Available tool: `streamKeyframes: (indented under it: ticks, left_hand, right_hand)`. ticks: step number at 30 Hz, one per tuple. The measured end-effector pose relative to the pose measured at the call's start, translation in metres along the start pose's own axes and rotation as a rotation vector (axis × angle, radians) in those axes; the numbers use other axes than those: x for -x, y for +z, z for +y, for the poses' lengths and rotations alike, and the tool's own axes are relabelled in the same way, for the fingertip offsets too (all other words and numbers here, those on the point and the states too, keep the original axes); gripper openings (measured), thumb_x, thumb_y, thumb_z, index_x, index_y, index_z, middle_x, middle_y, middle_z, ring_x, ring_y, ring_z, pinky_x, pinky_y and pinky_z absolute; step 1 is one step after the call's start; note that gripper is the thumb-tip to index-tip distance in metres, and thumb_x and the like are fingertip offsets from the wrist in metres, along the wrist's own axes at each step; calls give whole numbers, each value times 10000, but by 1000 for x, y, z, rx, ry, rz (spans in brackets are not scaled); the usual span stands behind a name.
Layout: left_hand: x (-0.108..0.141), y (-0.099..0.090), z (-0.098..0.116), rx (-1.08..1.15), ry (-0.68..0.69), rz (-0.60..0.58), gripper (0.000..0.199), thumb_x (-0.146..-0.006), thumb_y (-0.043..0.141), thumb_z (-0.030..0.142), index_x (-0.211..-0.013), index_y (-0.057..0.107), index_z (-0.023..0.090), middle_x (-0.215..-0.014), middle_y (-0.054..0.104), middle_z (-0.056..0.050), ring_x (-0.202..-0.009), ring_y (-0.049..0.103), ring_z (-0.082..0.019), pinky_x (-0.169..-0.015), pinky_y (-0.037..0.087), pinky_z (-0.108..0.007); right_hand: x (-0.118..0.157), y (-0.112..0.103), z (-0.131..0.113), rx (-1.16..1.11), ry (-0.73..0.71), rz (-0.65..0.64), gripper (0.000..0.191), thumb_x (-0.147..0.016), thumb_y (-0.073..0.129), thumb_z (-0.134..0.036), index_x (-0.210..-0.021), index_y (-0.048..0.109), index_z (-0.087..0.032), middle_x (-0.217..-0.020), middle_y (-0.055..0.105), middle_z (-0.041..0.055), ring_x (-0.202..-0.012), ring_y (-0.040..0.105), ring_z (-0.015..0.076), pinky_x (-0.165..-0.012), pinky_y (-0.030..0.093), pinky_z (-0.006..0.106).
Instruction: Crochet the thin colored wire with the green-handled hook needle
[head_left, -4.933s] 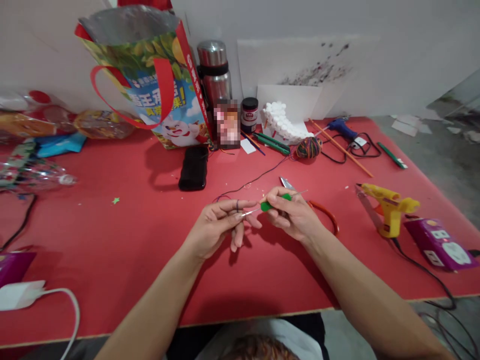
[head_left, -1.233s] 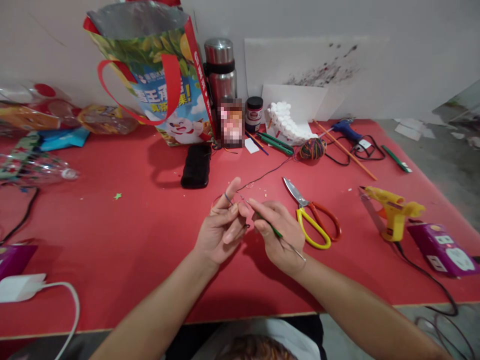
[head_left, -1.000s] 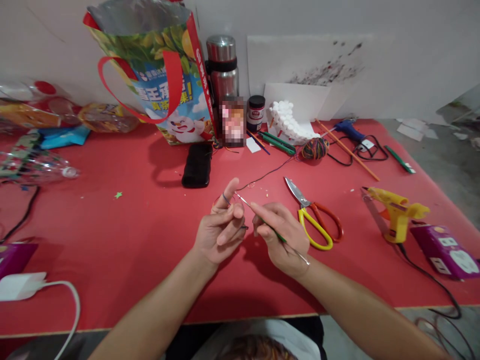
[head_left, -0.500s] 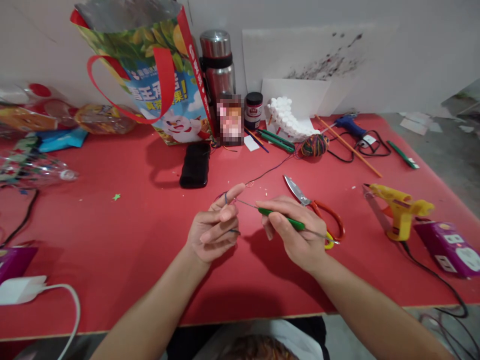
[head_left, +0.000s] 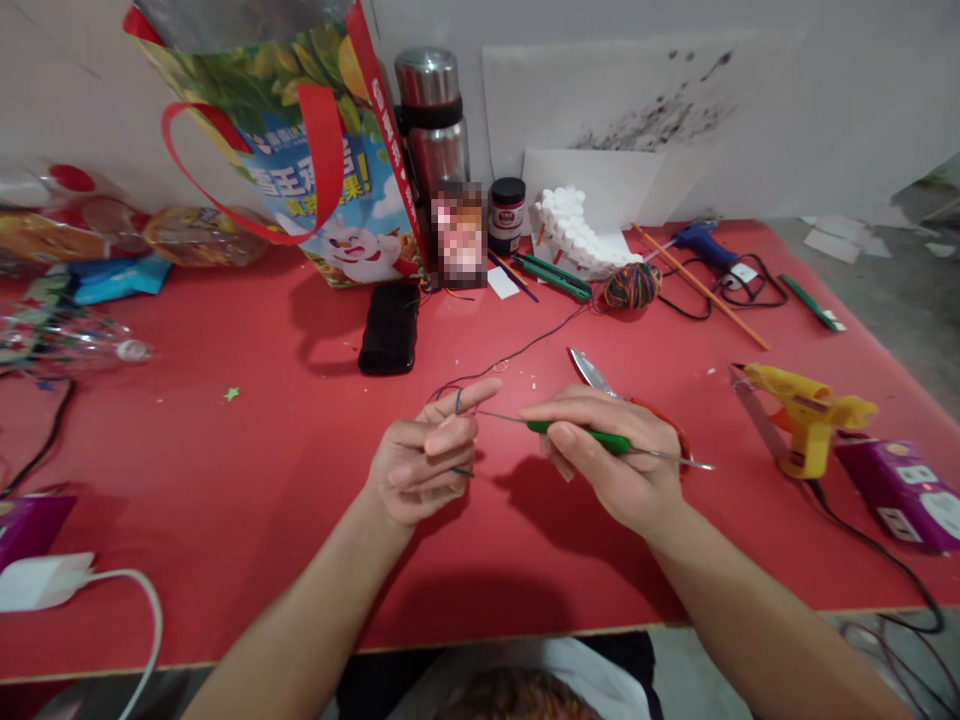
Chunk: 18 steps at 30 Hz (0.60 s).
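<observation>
A crochet hook point(head_left: 581, 436) with a green grip is held pen-like in my right hand point(head_left: 626, 455), its thin tip pointing at my left fingers. My left hand point(head_left: 427, 455) pinches a small bit of yarn between thumb and fingers, and the index finger sticks out with dark yarn point(head_left: 519, 352) wound round it. That strand runs back across the table to a multicoloured yarn ball point(head_left: 631, 288). Whether the hook's tip has caught a loop is too small to tell. Scissors point(head_left: 592, 372) with orange handles lie partly hidden under my right hand.
On the red table point(head_left: 247, 480) stand a yellow glue gun point(head_left: 806, 415) and a purple box point(head_left: 900, 490) at the right. Behind are a black phone-like case point(head_left: 388, 330), a shopping bag point(head_left: 360, 190), a steel flask point(head_left: 433, 130), a dark jar point(head_left: 507, 215) and a green cutter point(head_left: 555, 278).
My right hand and the crochet hook have shifted right, away from the left hand, and now cover more of the scissors. My left hand keeps its pinch, nearly in place.
</observation>
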<state>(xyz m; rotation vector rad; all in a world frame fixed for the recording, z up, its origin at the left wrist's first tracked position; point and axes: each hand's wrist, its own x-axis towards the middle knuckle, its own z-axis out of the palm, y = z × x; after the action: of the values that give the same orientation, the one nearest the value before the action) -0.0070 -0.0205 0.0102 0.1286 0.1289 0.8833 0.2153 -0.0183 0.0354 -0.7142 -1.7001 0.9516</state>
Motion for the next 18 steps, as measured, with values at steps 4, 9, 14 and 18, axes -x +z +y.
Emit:
streamKeyframes:
  ticks: [4,9,14,18]
  left_hand:
    - [1,0,0,-36,-53,-14,539,-806,552,-19,-1319,689,74,-614,651,20,-219,165,17,-248,224,-75]
    - [3,-2,-3,-91,-81,-30,545,-776,552,-7,-1292,716,61,-588,621,23,-186,125,32,-244,242,-85]
    - [3,-10,-4,-133,-126,-76,546,-778,552,42,-1292,727,95,-543,599,33,-167,118,10,-230,259,-113]
    - [4,-15,-4,-128,-183,-121,517,-820,553,78,-1307,725,99,-520,570,34,-146,130,0,-234,278,-129]
  right_hand:
    - [-2,-7,-1,-91,61,-28,208,-992,645,-164,-1127,798,-206,-744,667,14,-634,604,118,-630,488,280]
    - [-3,-12,-1,-276,176,-43,194,-993,652,-184,-1097,816,-194,-731,637,11,-530,535,75,-513,431,235]
    - [-3,-15,0,-360,262,-62,178,-989,662,-218,-1048,830,-202,-710,636,12,-486,501,67,-436,375,216]
    - [-3,-18,-1,-358,334,-56,159,-966,697,-273,-988,841,-208,-674,641,8,-459,497,67,-405,355,208]
